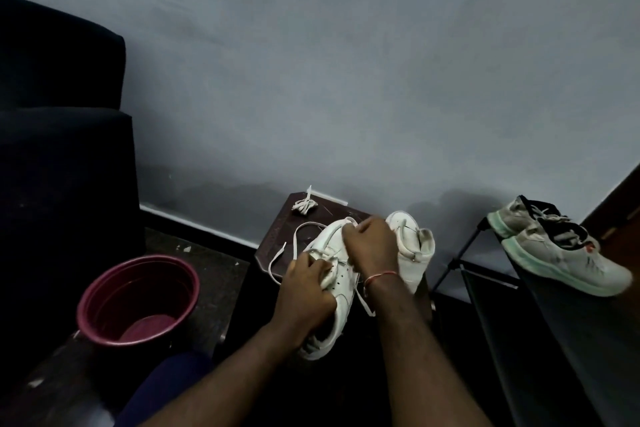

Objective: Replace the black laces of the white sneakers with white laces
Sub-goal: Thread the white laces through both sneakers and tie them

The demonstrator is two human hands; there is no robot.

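— What sits at the left edge?
— A dark sofa point(59, 135), then a round maroon plastic tub point(138, 302) on the floor, apart from the worktop point(273, 236).
— And centre frame?
— A smooth white sneaker point(337, 274) on the worktop; left hand point(304, 291) fingers curled round its tongue, right hand point(372, 244) pinching the flat white lace point(294, 239).
— Right side?
— Its upright partner point(412, 246), touching; a worn shoe point(554, 250) overhangs a rack point(519, 322).
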